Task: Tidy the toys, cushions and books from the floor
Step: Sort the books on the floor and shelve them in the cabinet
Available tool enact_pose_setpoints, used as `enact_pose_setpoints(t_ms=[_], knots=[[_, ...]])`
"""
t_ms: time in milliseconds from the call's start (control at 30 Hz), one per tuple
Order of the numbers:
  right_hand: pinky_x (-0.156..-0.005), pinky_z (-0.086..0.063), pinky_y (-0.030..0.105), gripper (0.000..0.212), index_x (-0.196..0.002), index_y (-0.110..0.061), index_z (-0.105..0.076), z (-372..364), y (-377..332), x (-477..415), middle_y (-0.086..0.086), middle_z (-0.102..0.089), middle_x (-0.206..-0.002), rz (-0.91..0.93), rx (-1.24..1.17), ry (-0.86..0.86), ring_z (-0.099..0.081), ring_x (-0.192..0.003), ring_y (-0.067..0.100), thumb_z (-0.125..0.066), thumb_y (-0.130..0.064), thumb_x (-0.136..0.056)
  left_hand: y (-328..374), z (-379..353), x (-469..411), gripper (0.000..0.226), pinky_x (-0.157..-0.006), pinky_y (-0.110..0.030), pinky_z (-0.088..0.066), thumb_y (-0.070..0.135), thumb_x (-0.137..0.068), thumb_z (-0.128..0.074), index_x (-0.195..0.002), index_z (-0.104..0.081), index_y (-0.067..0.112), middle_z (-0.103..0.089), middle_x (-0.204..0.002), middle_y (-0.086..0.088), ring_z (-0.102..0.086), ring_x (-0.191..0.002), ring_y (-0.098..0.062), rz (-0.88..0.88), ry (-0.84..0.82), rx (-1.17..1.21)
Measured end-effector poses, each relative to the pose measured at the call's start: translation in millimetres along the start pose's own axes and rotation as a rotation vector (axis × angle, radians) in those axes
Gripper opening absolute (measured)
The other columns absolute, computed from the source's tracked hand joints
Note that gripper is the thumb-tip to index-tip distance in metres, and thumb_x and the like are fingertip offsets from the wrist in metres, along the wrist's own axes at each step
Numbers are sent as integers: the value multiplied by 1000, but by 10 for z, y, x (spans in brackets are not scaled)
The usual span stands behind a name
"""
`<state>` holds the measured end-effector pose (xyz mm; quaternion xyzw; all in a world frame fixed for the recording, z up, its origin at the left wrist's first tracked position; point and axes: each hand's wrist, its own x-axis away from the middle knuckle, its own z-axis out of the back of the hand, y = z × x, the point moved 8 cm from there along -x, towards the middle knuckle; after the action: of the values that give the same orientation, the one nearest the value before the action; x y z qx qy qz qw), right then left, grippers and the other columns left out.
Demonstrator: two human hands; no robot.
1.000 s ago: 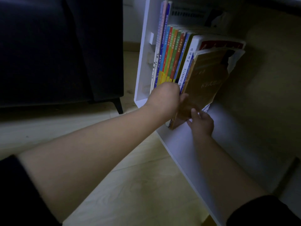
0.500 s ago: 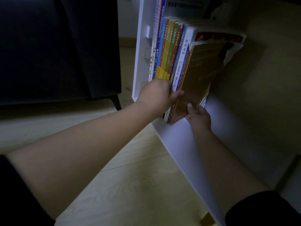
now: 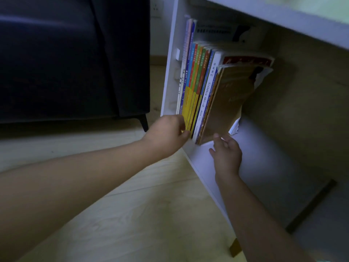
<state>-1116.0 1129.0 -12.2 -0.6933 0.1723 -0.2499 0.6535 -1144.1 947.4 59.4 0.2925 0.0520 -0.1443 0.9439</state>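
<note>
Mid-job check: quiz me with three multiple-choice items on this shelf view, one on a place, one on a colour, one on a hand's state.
1. Where in the white shelf compartment does the row of books stand?
A. At its left end
B. At its right end
C. In its middle

2. What colour is the cover of the rightmost book?
A. Pink
B. Brown
C. Black

3. What is the right hand doing?
A. Gripping a cushion
B. Resting on the sofa
C. Touching the rightmost book's bottom edge

Answers: 1 A, the spines sit against the left wall; 2 B, its tan-brown front faces out; 3 C, its fingertips meet that lower edge.
</note>
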Motion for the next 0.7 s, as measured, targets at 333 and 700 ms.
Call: enact_pose_setpoints(t_ms=[333, 700], knots=[[-91, -54, 35, 29, -120, -17, -60, -378, -536, 1103, -9, -66, -103, 132, 119, -423, -64, -91, 3, -63, -18, -91, -314, 785, 1317, 23, -80, -32, -55, 35, -93, -55, -111, -57, 20, -65, -99, 7, -62, -88, -11, 188, -105, -29], [-87, -52, 21, 37, -126, -27, -57, -1808, -1004, 3203, -12, -64, -112, 313, 243, -1149, -62, -104, 1, -64, -24, -90, -901, 2337, 3244, 15, -75, -22, -54, 31, -86, -62, -100, -57, 31, -66, -93, 15, -63, -80, 2, 569, 206, -1]])
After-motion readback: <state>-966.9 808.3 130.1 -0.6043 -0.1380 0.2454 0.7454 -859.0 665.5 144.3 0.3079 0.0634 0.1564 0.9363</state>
